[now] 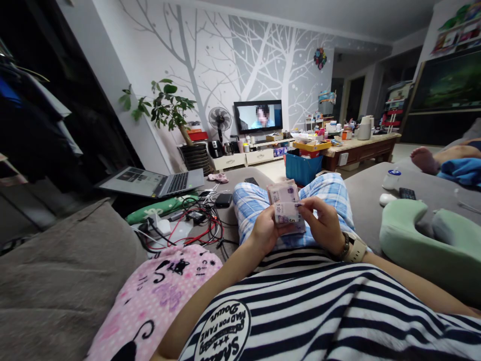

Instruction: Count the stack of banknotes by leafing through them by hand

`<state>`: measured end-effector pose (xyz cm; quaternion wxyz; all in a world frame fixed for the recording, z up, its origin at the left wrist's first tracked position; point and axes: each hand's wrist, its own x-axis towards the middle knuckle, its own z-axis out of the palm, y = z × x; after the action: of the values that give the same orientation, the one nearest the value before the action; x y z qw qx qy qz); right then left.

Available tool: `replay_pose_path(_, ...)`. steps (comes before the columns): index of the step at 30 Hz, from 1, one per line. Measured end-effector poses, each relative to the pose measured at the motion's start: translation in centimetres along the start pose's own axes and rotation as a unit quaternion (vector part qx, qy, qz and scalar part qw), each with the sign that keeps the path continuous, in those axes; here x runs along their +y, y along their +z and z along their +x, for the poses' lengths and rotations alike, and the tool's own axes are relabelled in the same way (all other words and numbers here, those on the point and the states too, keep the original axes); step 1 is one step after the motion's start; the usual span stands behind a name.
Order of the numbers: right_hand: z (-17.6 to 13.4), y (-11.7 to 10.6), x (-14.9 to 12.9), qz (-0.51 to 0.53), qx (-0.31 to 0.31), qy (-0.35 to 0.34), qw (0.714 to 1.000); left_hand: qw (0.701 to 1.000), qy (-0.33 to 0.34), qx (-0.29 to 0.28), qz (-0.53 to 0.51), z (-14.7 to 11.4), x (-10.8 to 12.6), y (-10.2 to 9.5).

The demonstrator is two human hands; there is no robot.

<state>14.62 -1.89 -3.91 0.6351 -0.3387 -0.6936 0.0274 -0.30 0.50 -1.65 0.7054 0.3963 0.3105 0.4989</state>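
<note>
A stack of banknotes with purple print and the figure 5 lies over my lap between both hands. My left hand is closed around the stack's lower left side, thumb across the front. With thumb and forefinger, my right hand pinches the right edge of a paler strip or folded note that crosses the front of the stack. A watch and a dark bracelet are on my right wrist. Beneath are blue and white checked trousers.
Tangled cables, chargers and an open laptop lie to the left. At right are a green neck pillow, a white mouse, a remote and a small jar. A blue bin stands ahead. Another person's bare foot shows far right.
</note>
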Motion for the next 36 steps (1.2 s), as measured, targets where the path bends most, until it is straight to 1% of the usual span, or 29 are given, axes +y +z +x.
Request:
replay_pose_path(5,-0.03,-0.03,-0.06,-0.006,-0.008,-0.020,1.000,1.000,-0.014,-0.008,-0.009,0.02,0.01,-0.11)
replay_pose_path(17,-0.01,-0.16,-0.31,-0.011,-0.022,-0.029,0.999,1.000,-0.025,-0.005,-0.017,0.37,-0.13,-0.33)
replay_pose_path(23,0.05,-0.14,-0.34,-0.020,-0.024,-0.015,0.999,1.000,-0.022,-0.009,-0.020,0.43,-0.12,-0.37)
replay_pose_path(30,0.09,-0.19,-0.26,-0.021,-0.026,-0.022,0.999,0.999,-0.005,-0.029,-0.023,0.40,-0.31,-0.59)
replay_pose_path(36,0.17,-0.35,-0.54,-0.005,-0.039,-0.028,0.999,1.000,-0.010,-0.021,-0.009,0.45,-0.23,-0.52)
